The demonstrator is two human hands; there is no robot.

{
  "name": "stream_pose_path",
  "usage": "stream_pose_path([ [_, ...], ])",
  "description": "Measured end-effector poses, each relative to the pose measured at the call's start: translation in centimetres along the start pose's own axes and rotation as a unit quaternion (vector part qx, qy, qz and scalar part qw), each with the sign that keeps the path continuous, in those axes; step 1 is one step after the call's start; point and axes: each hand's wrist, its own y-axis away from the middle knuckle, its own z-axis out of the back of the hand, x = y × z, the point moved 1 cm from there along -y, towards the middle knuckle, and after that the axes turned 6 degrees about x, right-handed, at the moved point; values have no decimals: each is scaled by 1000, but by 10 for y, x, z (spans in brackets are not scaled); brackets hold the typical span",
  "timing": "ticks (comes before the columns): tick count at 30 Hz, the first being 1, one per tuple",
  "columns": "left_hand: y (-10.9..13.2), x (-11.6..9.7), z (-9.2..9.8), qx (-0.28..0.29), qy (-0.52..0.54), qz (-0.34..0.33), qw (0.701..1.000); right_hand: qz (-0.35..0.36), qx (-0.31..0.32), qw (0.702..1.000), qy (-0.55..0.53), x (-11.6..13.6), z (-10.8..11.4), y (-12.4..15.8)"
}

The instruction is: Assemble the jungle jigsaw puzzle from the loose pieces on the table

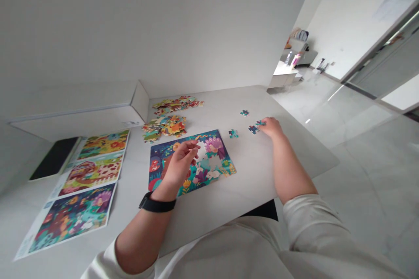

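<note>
My left hand [180, 163] hangs over a partly assembled animal jigsaw [214, 150], its thumb and forefinger pinched together above a pale gap in the picture. Whether those fingers hold a piece is hidden. My right hand [271, 127] rests at the far right of the table, its fingertips on a teal jigsaw piece [260, 123]. A dark blue piece [252, 129] lies touching distance from it. Two more loose pieces [233, 133] [244, 113] lie apart on the tabletop.
Two heaps of jigsaw pieces [173, 126] sit beyond the puzzle, by a white box lid [78, 117]. Several printed picture sheets [91, 172] lie to the left, beside a black phone or tablet [54, 158]. The pale table [248, 170] ends at a glossy tiled floor [353, 139].
</note>
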Motion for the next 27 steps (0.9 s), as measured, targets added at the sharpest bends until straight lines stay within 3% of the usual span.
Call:
stream_pose_path([
  [10, 0, -2, -3, -1, 31, 0, 1000, 40, 13, 998, -54, -16, -3, -10],
  [18, 4, -12, -5, -8, 66, 0, 998, 9, -52, 982, -182, -25, 7, -9],
  [20, 5, -13, -6, -10, 76, -1, 997, 4, -70, 960, -271, -14, 14, -2],
  [22, 5, -14, -6, -11, 84, -3, 996, 25, -73, 917, -392, 9, 24, 10],
  [27, 3, -14, -3, -5, 90, -14, 996, 171, 43, 819, -546, 98, 42, 59],
])
